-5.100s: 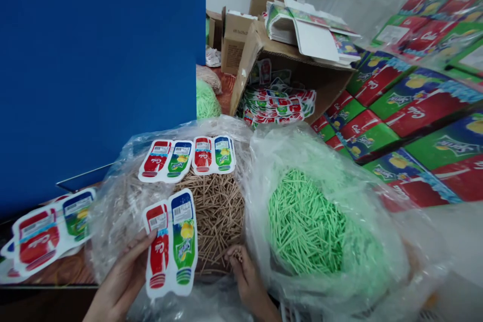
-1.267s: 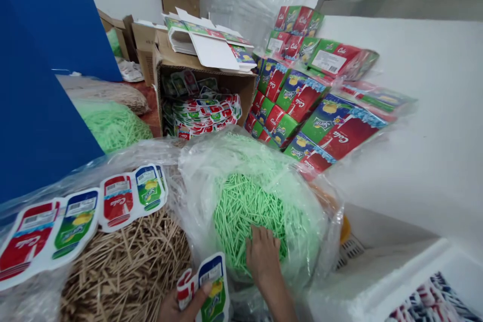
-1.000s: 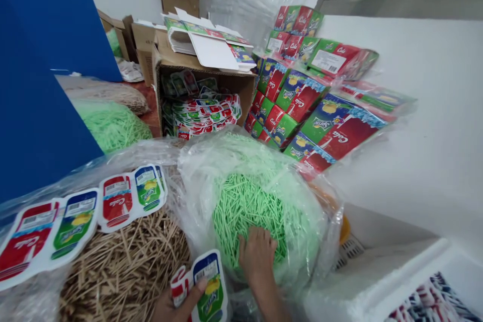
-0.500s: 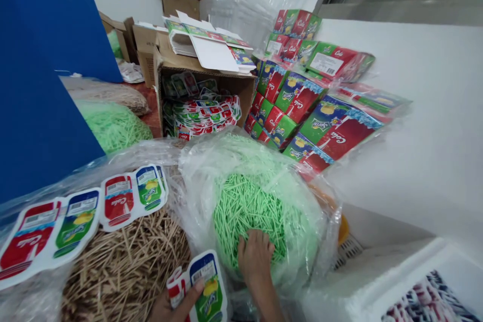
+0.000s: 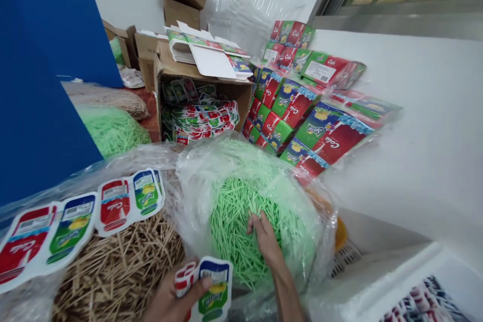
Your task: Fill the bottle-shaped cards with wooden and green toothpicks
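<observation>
Far right: white wall [image 5: 418, 161]. Near centre: Sprite bottle-shaped card [image 5: 216, 289], likely light, bendable, best edge-held, being pinched by left hand [image 5: 179, 294]; green sticks [image 5: 234, 231] being touched by right hand [image 5: 268, 241], grip unclear.

A partly curled red, blue and green bottle-shaped card [image 5: 216, 296] tilts in the left hand [image 5: 175, 298], near thin green sticks [image 5: 234, 234] heaped loosely in a clear bag [image 5: 196, 173].

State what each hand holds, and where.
Left hand: the printed card, by its curled red half, thumb on the Sprite half. Right hand: at green sticks; hold unclear.
</observation>
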